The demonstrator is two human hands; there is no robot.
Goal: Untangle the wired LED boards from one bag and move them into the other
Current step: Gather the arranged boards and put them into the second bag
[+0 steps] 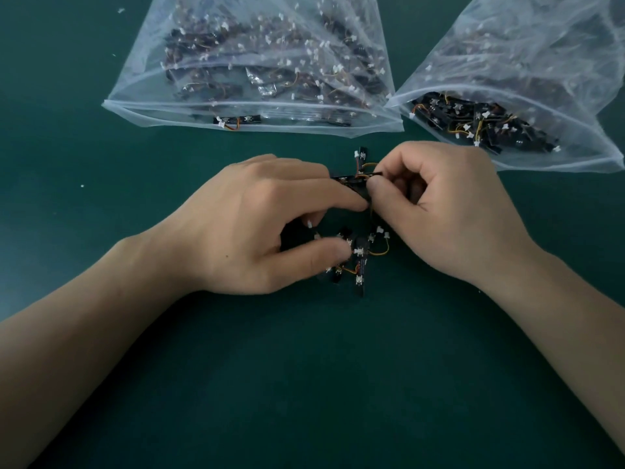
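Fingers (324,198) of left hand (257,225) and right hand (449,211) pinch one LED board (355,179) above a tangled cluster (359,255); far left bag (169,111) and far right bag (575,164) both hold boards, so transfer appears unfinished.

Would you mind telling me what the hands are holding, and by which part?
Both hands pinch one tangled clump of wired LED boards at its far end: the left hand on a black board, the right hand beside its orange wire.
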